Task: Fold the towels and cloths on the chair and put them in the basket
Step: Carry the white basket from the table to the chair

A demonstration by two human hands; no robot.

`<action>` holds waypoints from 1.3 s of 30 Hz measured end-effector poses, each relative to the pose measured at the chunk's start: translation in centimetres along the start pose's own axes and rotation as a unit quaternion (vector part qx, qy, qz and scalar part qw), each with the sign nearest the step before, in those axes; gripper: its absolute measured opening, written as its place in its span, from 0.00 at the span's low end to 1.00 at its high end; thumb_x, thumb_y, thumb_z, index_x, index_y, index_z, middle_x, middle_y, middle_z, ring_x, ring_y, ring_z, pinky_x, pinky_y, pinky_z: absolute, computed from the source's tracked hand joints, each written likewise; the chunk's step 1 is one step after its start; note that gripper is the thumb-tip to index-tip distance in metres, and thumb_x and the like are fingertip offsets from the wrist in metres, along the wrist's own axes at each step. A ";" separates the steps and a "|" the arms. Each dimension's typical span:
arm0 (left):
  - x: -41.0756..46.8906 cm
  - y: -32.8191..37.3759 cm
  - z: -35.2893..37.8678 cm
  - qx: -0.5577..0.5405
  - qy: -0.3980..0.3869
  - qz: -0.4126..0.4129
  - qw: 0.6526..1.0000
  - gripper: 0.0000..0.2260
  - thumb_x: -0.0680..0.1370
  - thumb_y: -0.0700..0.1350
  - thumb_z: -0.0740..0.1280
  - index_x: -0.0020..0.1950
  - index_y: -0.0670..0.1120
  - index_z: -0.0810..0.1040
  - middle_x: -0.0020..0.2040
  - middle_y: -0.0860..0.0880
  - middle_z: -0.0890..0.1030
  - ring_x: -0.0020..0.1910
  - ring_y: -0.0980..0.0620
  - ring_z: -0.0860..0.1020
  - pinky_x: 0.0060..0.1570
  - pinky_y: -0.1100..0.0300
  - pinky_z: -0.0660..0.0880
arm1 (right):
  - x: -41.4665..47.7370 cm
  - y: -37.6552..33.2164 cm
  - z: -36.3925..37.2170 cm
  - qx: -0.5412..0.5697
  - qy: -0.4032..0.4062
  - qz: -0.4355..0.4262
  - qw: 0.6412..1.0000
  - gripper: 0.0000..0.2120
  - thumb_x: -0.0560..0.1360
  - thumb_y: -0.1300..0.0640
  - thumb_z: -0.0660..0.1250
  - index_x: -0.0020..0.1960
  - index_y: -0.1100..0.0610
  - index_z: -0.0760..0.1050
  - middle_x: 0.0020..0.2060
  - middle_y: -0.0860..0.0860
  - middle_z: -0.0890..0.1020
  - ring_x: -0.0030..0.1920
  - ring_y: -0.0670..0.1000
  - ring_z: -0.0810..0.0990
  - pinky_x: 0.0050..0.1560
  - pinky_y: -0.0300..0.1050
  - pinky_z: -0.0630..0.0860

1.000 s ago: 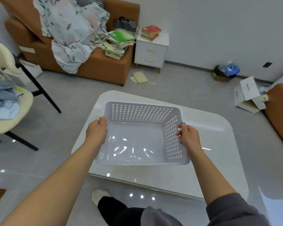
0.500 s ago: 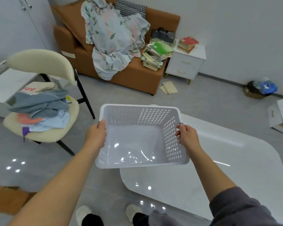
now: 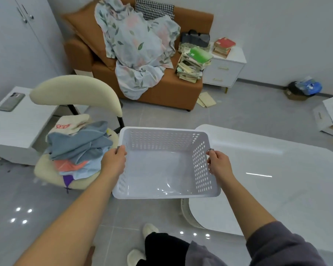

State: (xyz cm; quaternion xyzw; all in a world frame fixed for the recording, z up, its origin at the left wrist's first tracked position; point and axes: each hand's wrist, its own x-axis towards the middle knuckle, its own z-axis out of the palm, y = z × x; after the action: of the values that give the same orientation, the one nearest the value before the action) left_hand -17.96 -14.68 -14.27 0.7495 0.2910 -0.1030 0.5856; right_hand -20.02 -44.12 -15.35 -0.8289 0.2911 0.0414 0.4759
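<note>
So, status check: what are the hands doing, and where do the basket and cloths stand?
Left hand and right hand grip the basket by its side rims. Basket empty, held up. Cloths heaped unfolded on the chair. Nothing blocking the heap.

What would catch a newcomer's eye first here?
An empty white perforated basket is held at centre, the left hand and right hand gripping its side rims. Left of it, a cream chair carries a heap of towels and cloths; behind, a flowered sheet sprawls over the brown sofa.
</note>
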 end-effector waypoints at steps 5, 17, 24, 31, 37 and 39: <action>6.4 1.0 -1.6 0.019 -0.020 0.017 0.999 0.09 0.79 0.42 0.59 0.41 0.41 0.74 0.34 0.46 0.74 0.28 0.50 0.70 0.29 0.60 0.67 | 2.0 -1.4 4.4 -0.003 0.026 0.016 1.000 0.17 0.79 0.54 0.55 0.44 0.65 0.75 0.36 0.56 0.78 0.37 0.54 0.74 0.46 0.57 0.76; 19.5 5.0 -4.0 0.216 -0.136 0.056 0.965 0.07 0.76 0.35 0.59 0.44 0.40 0.76 0.42 0.40 0.78 0.41 0.45 0.74 0.36 0.57 0.69 | 6.0 -4.6 13.5 -0.024 0.069 0.140 0.987 0.09 0.80 0.55 0.56 0.47 0.58 0.71 0.42 0.55 0.78 0.44 0.57 0.79 0.49 0.55 0.78; 26.0 7.1 -3.0 0.270 -0.308 0.153 0.899 0.18 0.73 0.34 0.57 0.58 0.48 0.75 0.48 0.48 0.77 0.47 0.46 0.75 0.43 0.56 0.71 | 4.3 -2.5 20.1 0.117 0.146 0.306 0.933 0.11 0.80 0.56 0.57 0.42 0.60 0.73 0.33 0.56 0.78 0.30 0.53 0.75 0.32 0.44 0.73; 31.3 6.5 2.0 0.362 -0.397 0.186 0.823 0.21 0.75 0.33 0.56 0.66 0.48 0.68 0.52 0.48 0.72 0.45 0.48 0.70 0.40 0.59 0.67 | 4.8 2.1 27.6 0.240 0.192 0.444 0.842 0.12 0.80 0.58 0.59 0.42 0.63 0.74 0.35 0.58 0.79 0.33 0.57 0.79 0.36 0.49 0.78; 37.6 1.5 10.0 0.417 -0.387 0.212 0.794 0.21 0.75 0.33 0.54 0.66 0.48 0.68 0.54 0.49 0.73 0.49 0.46 0.71 0.44 0.60 0.67 | 10.1 10.0 32.1 0.321 0.119 0.513 0.787 0.05 0.77 0.68 0.58 0.44 0.65 0.72 0.28 0.57 0.74 0.21 0.53 0.70 0.23 0.42 0.73; 40.1 -1.1 12.6 0.439 -0.374 0.219 0.787 0.27 0.76 0.34 0.55 0.74 0.50 0.62 0.66 0.48 0.70 0.62 0.46 0.70 0.53 0.61 0.67 | 11.9 12.5 33.7 0.373 0.075 0.519 0.765 0.06 0.75 0.72 0.57 0.44 0.65 0.71 0.29 0.57 0.73 0.25 0.54 0.69 0.22 0.44 0.75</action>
State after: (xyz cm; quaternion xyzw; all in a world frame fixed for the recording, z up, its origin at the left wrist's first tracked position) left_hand 16.24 -13.65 -38.76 0.8722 -0.1993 -0.3609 0.2634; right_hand -9.70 -26.71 -47.35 -0.3089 0.7045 0.1077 0.6298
